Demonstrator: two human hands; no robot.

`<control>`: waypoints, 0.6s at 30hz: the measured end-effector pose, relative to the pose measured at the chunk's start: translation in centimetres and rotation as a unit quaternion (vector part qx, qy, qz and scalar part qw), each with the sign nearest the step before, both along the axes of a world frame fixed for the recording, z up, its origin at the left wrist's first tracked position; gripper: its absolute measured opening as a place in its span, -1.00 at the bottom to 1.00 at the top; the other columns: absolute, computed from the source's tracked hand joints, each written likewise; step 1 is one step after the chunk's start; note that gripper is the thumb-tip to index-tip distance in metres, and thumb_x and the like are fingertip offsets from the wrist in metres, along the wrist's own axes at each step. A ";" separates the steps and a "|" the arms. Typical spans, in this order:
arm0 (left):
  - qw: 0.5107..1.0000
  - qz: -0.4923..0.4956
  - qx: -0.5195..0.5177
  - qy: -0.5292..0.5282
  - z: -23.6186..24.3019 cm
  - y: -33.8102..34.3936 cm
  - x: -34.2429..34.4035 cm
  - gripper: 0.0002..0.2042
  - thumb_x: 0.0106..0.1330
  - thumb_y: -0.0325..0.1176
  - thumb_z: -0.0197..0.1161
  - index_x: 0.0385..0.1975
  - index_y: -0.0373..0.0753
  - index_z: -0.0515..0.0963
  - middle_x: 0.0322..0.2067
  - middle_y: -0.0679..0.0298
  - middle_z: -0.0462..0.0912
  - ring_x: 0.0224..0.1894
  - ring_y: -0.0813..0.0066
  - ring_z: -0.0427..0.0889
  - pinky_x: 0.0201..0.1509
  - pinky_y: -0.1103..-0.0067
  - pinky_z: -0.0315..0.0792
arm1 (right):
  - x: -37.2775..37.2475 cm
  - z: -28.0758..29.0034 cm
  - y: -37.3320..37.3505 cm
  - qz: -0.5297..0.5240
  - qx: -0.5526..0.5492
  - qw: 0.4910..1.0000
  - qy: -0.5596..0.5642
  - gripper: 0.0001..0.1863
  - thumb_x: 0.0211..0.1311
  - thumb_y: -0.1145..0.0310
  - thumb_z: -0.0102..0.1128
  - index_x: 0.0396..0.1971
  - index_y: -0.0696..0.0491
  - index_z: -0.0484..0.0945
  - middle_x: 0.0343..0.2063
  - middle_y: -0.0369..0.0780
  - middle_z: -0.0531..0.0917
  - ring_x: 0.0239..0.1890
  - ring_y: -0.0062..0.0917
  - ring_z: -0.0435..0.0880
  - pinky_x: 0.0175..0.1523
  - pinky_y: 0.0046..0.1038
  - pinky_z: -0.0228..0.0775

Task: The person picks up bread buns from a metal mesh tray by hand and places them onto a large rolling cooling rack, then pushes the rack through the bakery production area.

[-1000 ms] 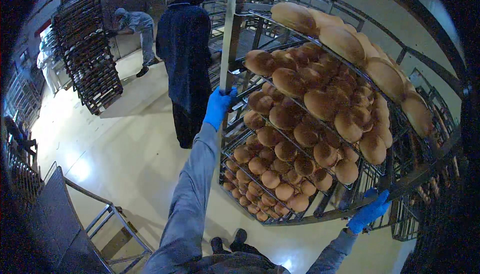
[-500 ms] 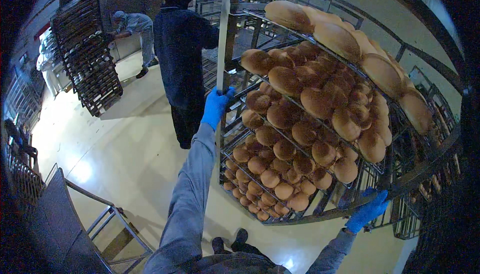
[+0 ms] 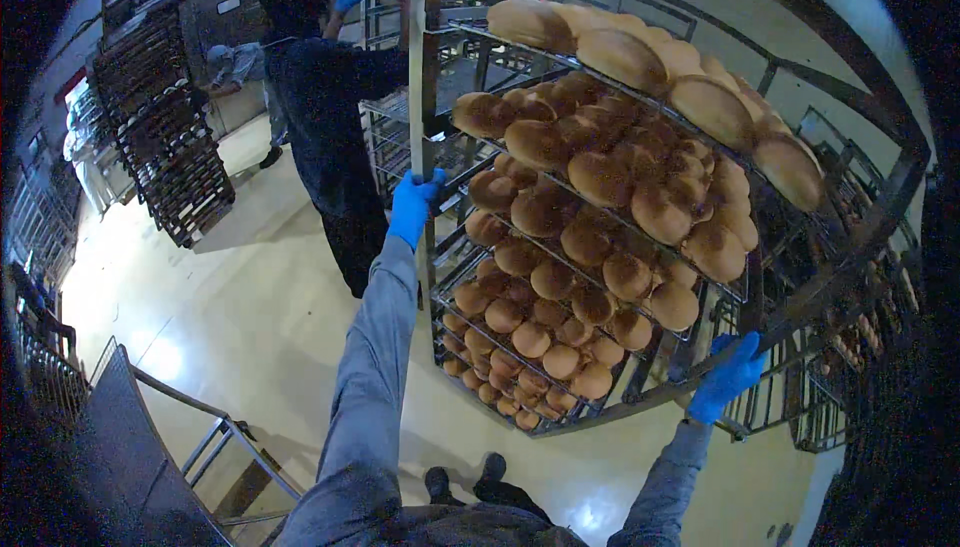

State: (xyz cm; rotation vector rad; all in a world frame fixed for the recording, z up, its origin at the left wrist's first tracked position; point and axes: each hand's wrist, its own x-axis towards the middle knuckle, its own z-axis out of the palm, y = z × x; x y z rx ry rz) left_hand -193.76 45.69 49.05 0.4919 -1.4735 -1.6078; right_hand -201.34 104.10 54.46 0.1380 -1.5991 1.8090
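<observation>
In front of me stands a tall metal rack (image 3: 424,77) with wire shelves full of brown bread loaves (image 3: 600,179). Longer, paler loaves (image 3: 710,107) lie on its top visible shelf. My left hand (image 3: 412,207), in a blue glove, is closed round the left upright post. On the right, my other blue-gloved hand, my right hand (image 3: 728,382), holds the rack's dark right-hand post low down. Its thumb and fingers show on either side of the metal, the fingers fairly straight. Both arms reach forward.
Just beyond the rack's left side, a person in dark clothes (image 3: 320,127) handles another rack (image 3: 385,137). Farther left, a person in light clothing (image 3: 232,72) stands by a leaning tray rack (image 3: 165,127). A metal cart (image 3: 130,437) is at lower left. More racks (image 3: 850,347) stand right.
The loaded rack has shifted slightly left and up in view, my hands still on it. The dark-clothed person has raised their arms to the other rack. My right hand's fingers look straighter.
</observation>
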 end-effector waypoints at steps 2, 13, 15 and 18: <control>1.000 0.009 -0.021 0.008 -0.6 -0.1 -0.2 -0.80 0.27 -0.39 0.40 -0.17 -0.28 0.61 -0.31 0.27 0.73 -0.31 0.55 0.64 -0.15 0.54 0.51 | 0.3 0.8 -0.1 -0.005 0.020 1.000 -0.010 -0.59 0.46 0.00 0.10 -0.33 0.09 0.45 -0.59 -0.35 0.44 -0.60 -0.64 0.40 -0.50 -0.53 0.27; 0.998 0.025 -0.040 0.037 -1.7 11.5 3.7 -0.75 0.28 -0.29 0.37 -0.14 -0.28 0.61 -0.37 0.34 0.64 -0.44 0.61 0.53 -0.46 0.58 0.42 | -6.5 -2.4 11.1 -0.122 0.171 0.977 0.022 -0.39 0.46 -0.09 0.07 -0.13 0.32 0.51 -0.41 -0.19 0.56 -0.39 -0.49 0.43 -0.27 -0.43 0.37; 0.998 0.046 -0.039 0.017 -1.7 14.2 5.4 -0.74 0.27 -0.29 0.38 -0.13 -0.27 0.60 -0.37 0.33 0.64 -0.44 0.62 0.53 -0.46 0.58 0.42 | -6.4 -1.5 12.1 -0.060 0.128 0.990 -0.029 -0.33 0.45 -0.11 0.06 -0.10 0.38 0.49 -0.38 -0.13 0.59 -0.36 -0.44 0.46 -0.22 -0.36 0.39; 0.998 0.054 -0.024 -0.003 -1.7 18.8 6.9 -0.71 0.26 -0.30 0.39 -0.09 -0.27 0.58 -0.32 0.32 0.65 -0.38 0.61 0.56 -0.33 0.59 0.46 | -7.8 -2.6 15.5 -0.027 0.108 0.993 -0.026 -0.34 0.45 -0.08 0.08 -0.09 0.39 0.49 -0.36 -0.12 0.60 -0.35 -0.41 0.48 -0.18 -0.31 0.41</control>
